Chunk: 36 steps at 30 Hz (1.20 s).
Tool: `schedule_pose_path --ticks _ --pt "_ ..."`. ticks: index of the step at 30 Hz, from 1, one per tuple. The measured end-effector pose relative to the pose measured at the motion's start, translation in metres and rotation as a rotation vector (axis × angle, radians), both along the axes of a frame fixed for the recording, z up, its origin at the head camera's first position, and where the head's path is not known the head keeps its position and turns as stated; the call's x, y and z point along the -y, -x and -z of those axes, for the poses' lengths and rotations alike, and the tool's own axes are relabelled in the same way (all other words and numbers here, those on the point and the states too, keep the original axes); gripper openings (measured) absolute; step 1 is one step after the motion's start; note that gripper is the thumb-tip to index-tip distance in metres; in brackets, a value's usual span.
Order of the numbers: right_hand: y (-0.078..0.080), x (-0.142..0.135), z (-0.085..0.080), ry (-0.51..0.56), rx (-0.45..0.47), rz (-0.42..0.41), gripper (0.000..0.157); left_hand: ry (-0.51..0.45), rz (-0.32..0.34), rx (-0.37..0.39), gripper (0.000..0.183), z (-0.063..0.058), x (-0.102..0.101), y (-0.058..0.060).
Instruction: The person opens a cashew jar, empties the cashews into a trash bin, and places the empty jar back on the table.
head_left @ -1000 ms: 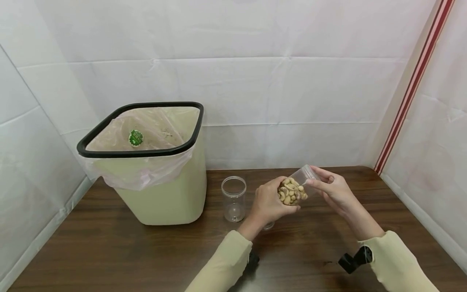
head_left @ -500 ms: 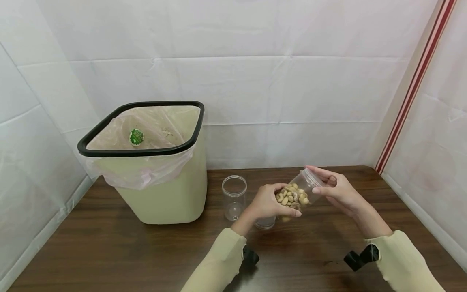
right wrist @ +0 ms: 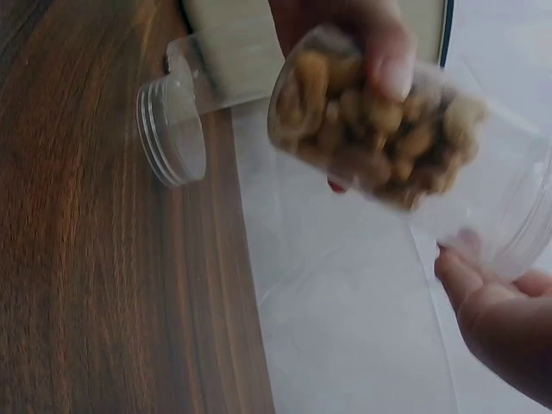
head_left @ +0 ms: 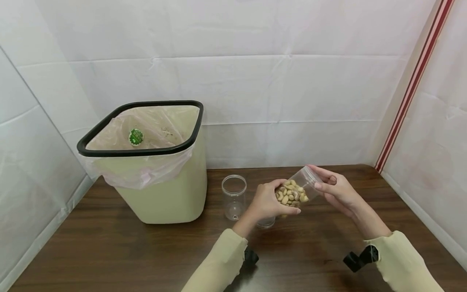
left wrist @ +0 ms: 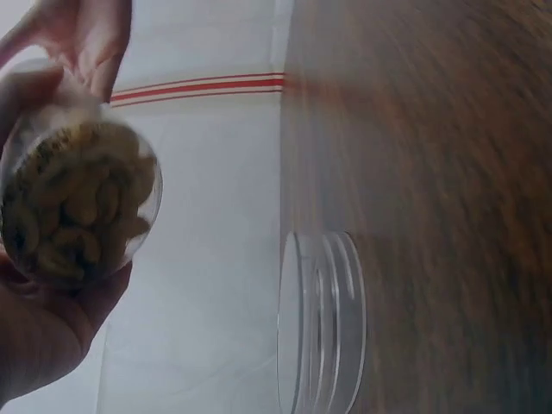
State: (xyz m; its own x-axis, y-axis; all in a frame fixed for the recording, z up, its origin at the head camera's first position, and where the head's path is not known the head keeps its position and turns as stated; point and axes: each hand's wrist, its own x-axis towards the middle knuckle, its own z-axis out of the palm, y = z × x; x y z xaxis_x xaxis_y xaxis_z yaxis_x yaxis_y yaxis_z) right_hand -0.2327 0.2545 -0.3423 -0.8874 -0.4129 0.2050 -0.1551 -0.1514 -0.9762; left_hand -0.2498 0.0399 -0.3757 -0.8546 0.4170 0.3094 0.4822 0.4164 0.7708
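Note:
A clear plastic jar (head_left: 292, 192) part-filled with cashews (right wrist: 379, 129) is held tilted above the table, its threaded end up and to the right. My left hand (head_left: 268, 200) grips the lower end, where the nuts lie. The fingers and thumb of my right hand (head_left: 339, 192) hold the threaded end. Whether a lid sits on that end I cannot tell. In the left wrist view the jar's round bottom shows, packed with nuts. Below the left wrist, a clear ridged lid (head_left: 266, 222) lies on the table, partly hidden in the head view. Left of it stands a second clear jar (head_left: 234, 200), uncovered.
A pale green bin (head_left: 171, 194) with a black rim and a pink liner bag stands at the left on the brown wooden table (head_left: 120, 251). Inside it is a green round label or lid (head_left: 136, 137). White sheeting (head_left: 237, 81) rises behind and at both sides.
Over the second, my hands have turned the jar slightly, and the left hand has shifted a little left and down. More of the lid on the table shows. The last half second brings little movement.

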Motion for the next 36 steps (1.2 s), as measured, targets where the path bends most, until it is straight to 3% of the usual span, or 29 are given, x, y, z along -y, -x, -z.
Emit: schedule_pose_path --ticks 8,15,19,26,36 --pt "-0.002 0.013 -0.006 -0.011 0.139 0.184 0.068 0.143 -0.16 -0.191 0.066 0.003 -0.004 -0.002" --pt "0.0 0.018 -0.006 -0.059 0.176 0.228 0.071 0.183 -0.179 -0.197 0.066 0.002 -0.002 -0.001" --pt "0.002 0.017 -0.004 -0.082 0.159 0.2 0.07 0.159 -0.149 -0.135 0.068 0.002 0.001 -0.001" --pt "0.001 0.012 -0.003 -0.112 0.098 0.122 0.066 0.11 -0.067 0.06 0.072 -0.001 0.007 -0.001" --pt "0.002 0.012 -0.006 -0.16 0.023 0.044 0.063 0.018 0.055 0.227 0.071 -0.004 0.017 0.002"
